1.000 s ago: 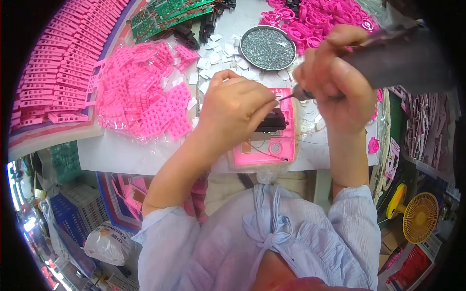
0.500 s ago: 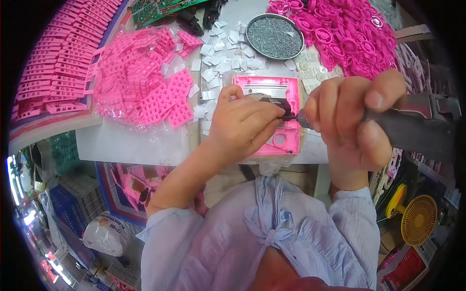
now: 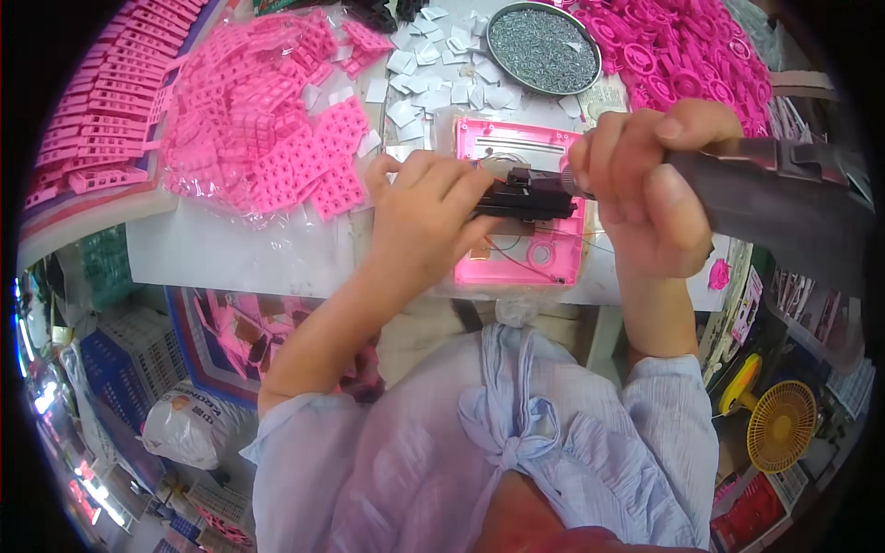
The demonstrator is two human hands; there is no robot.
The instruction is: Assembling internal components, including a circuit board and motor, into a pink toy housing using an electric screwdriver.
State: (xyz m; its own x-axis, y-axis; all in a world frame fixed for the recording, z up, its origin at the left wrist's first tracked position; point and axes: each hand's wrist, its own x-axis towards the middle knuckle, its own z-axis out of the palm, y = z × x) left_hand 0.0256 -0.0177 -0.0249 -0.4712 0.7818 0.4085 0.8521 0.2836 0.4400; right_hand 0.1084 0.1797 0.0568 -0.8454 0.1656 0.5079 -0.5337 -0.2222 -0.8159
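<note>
A pink plastic housing (image 3: pixel 470 267) lies on the work table in front of me, with thin wires across its inside. Over it is a black plastic mechanism (image 3: pixel 530 201), slightly tilted. My left hand (image 3: pixel 424 217) grips the left end of this mechanism, its thumb below and its fingers on top. My right hand (image 3: pixel 650 189) is wrapped round a dark grey power screwdriver (image 3: pixel 765 184), held nearly level from the right. The screwdriver's nose is at the mechanism's right end; the bit's tip is too hidden to make out.
A round metal dish (image 3: pixel 491 63) of small screws stands behind the housing, beside loose white squares (image 3: pixel 452 92). Pink button grids (image 3: pixel 267 120) in clear plastic lie left, magenta round parts (image 3: pixel 654 55) at the back right. A yellow fan (image 3: pixel 782 426) stands low on the right.
The black mechanism now shows more fully over the housing. My left hand has shifted left, off the housing's middle. My right hand and the screwdriver sit slightly higher in view.
</note>
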